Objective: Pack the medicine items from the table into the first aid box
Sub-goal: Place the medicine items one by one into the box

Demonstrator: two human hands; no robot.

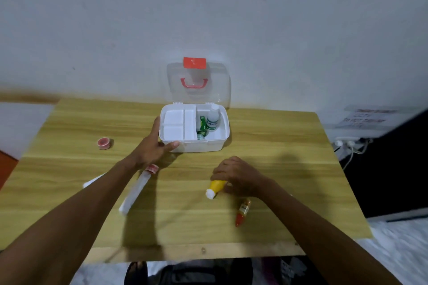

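Observation:
A white first aid box (220,143) stands open at the back of the wooden table (289,157), its clear lid with a red handle leaning on the wall. Inside, a white bottle (212,119) and a green carton (202,125) lie beside a white divider tray. My left hand (157,146) grips the box's front left corner. My right hand (240,177) is closed around a yellow bottle (216,186) with a white cap, lying on the table. A small red bottle (242,211) lies just beyond my right wrist. A long white tube (136,190) with a red cap lies under my left forearm.
A small red-and-white tape roll (104,143) sits at the table's left. A white object (93,180) pokes out from behind my left forearm. A power strip with cables (349,143) lies off the right edge. A dark bag (196,272) is below the front edge.

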